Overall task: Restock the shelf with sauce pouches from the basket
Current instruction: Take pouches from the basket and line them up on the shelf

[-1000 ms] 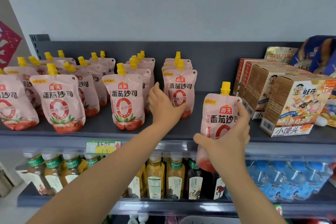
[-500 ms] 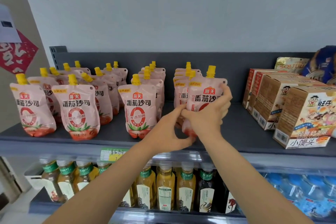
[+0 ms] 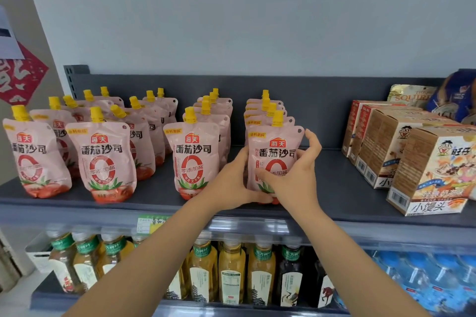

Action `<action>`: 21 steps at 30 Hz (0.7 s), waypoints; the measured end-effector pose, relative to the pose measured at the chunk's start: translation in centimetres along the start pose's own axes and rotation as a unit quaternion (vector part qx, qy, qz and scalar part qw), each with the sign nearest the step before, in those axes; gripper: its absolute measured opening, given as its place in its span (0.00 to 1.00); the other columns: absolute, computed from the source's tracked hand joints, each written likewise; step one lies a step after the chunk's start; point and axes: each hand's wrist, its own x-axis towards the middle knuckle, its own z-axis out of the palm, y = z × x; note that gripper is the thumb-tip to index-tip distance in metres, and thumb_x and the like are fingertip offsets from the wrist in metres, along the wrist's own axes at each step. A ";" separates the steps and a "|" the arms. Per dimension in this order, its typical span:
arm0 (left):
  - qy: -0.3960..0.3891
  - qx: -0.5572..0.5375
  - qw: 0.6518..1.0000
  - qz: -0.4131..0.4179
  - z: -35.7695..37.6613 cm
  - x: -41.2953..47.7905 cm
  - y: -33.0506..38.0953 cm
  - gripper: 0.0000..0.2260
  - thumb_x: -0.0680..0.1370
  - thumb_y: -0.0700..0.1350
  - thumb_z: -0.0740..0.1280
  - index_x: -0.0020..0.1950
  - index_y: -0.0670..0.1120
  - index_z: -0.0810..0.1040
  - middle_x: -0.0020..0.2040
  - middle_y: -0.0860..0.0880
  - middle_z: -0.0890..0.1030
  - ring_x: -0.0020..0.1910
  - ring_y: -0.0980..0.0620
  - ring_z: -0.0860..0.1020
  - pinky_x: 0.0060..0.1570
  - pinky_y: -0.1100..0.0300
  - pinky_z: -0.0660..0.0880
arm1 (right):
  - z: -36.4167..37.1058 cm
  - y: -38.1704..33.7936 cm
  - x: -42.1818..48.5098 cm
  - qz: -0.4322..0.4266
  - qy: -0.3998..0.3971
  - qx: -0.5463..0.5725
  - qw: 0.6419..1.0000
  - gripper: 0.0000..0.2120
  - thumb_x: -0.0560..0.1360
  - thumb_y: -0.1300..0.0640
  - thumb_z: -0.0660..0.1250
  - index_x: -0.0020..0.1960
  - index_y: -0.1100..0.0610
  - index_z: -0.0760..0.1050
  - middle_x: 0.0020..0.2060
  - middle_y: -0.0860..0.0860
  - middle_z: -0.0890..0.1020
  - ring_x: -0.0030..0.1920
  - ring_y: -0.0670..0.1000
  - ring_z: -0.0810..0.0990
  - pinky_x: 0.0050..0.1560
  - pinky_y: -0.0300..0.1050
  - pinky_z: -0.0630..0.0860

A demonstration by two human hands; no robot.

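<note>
A pink sauce pouch [image 3: 277, 152] with a yellow cap stands upright at the front of the rightmost row on the dark shelf [image 3: 334, 203]. My left hand [image 3: 231, 183] cups its lower left side. My right hand [image 3: 296, 175] wraps its lower right side, with the fingers up along its right edge. Several more pink pouches stand in rows to the left, among them a front pouch [image 3: 193, 159] just beside my left hand. No basket shows in this view.
Brown snack boxes [image 3: 427, 175] stand at the right of the same shelf, with snack bags [image 3: 412, 95] behind them. Tea bottles [image 3: 231, 270] and blue water bottles [image 3: 425, 280] fill the shelf below. Bare shelf lies between the held pouch and the boxes.
My right hand carried the pouch from below the shelf edge up onto the shelf and set it at the front of the rightmost row. My left hand moved onto its left side.
</note>
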 end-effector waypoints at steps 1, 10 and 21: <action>-0.009 0.009 1.000 0.008 0.1 0.1 0.2 0.46 0.65 0.44 0.80 0.75 0.53 0.56 0.64 0.61 0.74 0.62 0.63 0.74 0.59 0.65 0.74 | -0.1 0.1 0.1 0.000 -0.006 -0.005 1.000 0.51 0.63 0.59 0.79 0.71 0.41 0.48 0.64 0.55 0.71 0.58 0.50 0.78 0.45 0.32 0.77; 0.004 0.014 1.000 -0.017 -0.1 1.1 -0.9 0.46 0.67 0.43 0.79 0.76 0.53 0.54 0.63 0.62 0.72 0.57 0.72 0.71 0.51 0.78 0.71 | -0.1 0.8 0.5 0.000 -0.054 -0.033 0.998 0.56 0.64 0.58 0.79 0.73 0.38 0.40 0.63 0.53 0.73 0.57 0.49 0.78 0.40 0.30 0.74; 0.044 0.003 0.999 -0.032 0.9 1.0 -0.7 0.53 0.66 0.38 0.78 0.78 0.52 0.44 0.60 0.63 0.71 0.54 0.72 0.73 0.51 0.74 0.73 | -0.1 1.2 0.2 0.006 -0.069 -0.032 0.997 0.58 0.65 0.57 0.78 0.75 0.41 0.37 0.69 0.50 0.67 0.63 0.50 0.75 0.45 0.33 0.73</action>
